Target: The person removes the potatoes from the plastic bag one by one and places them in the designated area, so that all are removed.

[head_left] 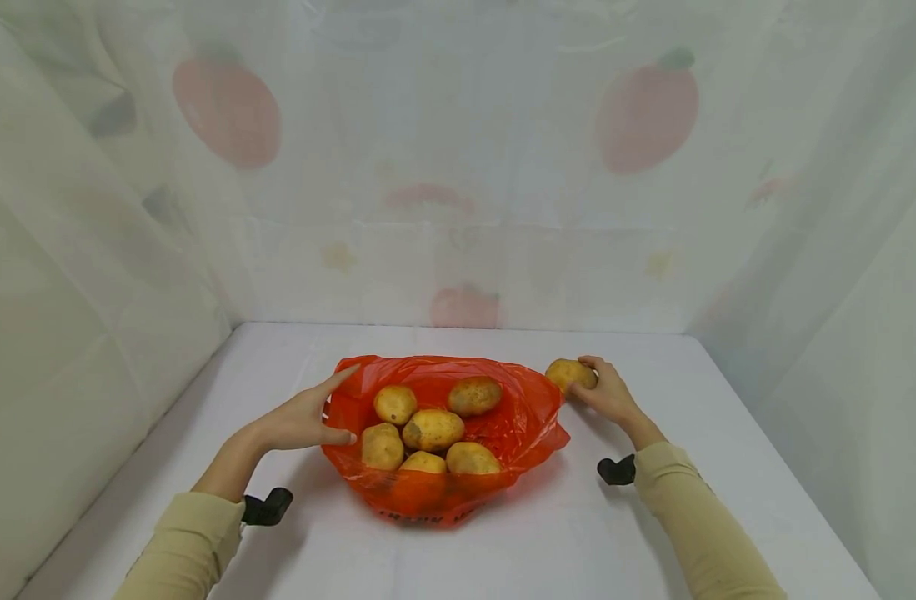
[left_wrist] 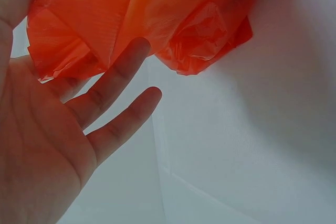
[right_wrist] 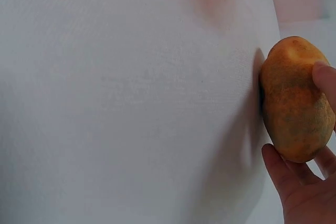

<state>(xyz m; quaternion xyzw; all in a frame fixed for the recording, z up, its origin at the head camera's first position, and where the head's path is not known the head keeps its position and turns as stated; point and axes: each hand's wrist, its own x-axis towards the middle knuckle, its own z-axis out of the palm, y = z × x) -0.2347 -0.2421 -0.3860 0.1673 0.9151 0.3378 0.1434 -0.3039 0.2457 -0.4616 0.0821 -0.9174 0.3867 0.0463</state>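
A red plastic bag (head_left: 530, 421) lies spread wide at the middle of the table, with several potatoes (head_left: 432, 430) showing inside it. At the bag's left side is my left hand (head_left: 300, 418), thumb and index finger spread apart along its rim. In the left wrist view the fingers of that hand (left_wrist: 47, 135) are extended against the red plastic, not curled round it. Beyond the bag's right edge, my right hand (head_left: 606, 395) holds a potato (head_left: 570, 377) between thumb and fingers. The right wrist view shows this potato (right_wrist: 295, 108) close to the tabletop.
White cloth covers the table (head_left: 578, 533). A pale curtain (head_left: 458, 150) with faded fruit prints hangs behind it and along both sides. Black wrist mounts (head_left: 268, 507) stick out from both cuffs.
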